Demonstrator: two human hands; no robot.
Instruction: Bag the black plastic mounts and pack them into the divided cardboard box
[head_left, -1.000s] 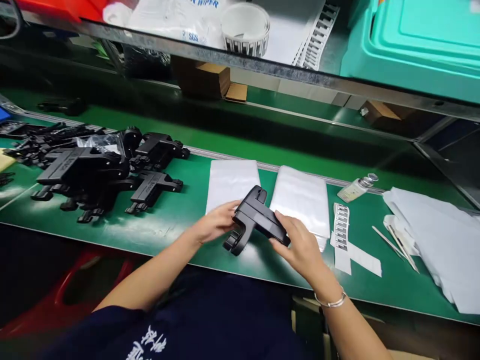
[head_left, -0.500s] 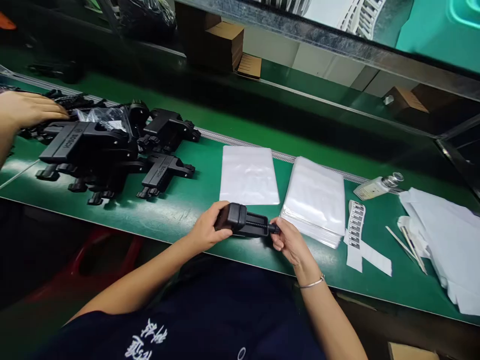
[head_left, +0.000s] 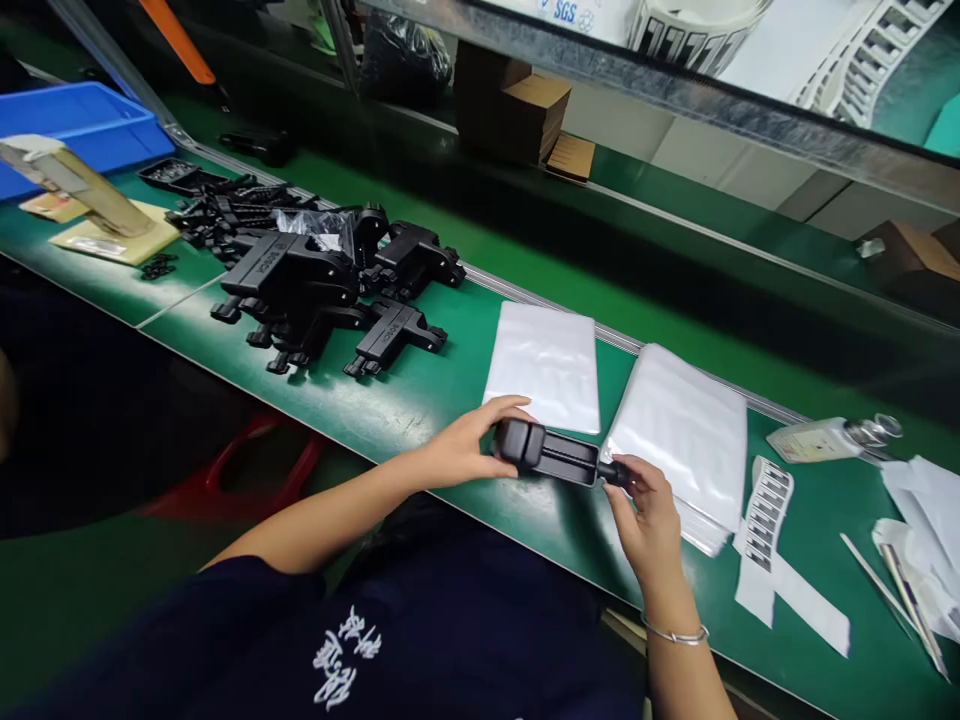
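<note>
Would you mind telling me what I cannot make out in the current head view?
In the head view:
- Left hand: some fingers are hidden behind the black bracket it holds.
- Black bracket: its underside faces away from the camera.
- Bracket pile: lower pieces are covered by upper ones.
- Blue tray: cut off by the left edge.
- Label roll: cut off by the top edge.
- Bottle: its print is too small to read.

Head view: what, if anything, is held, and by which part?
A black clamp: the left hand grips its thick block end; the right hand pinches the knob opposite.
</note>
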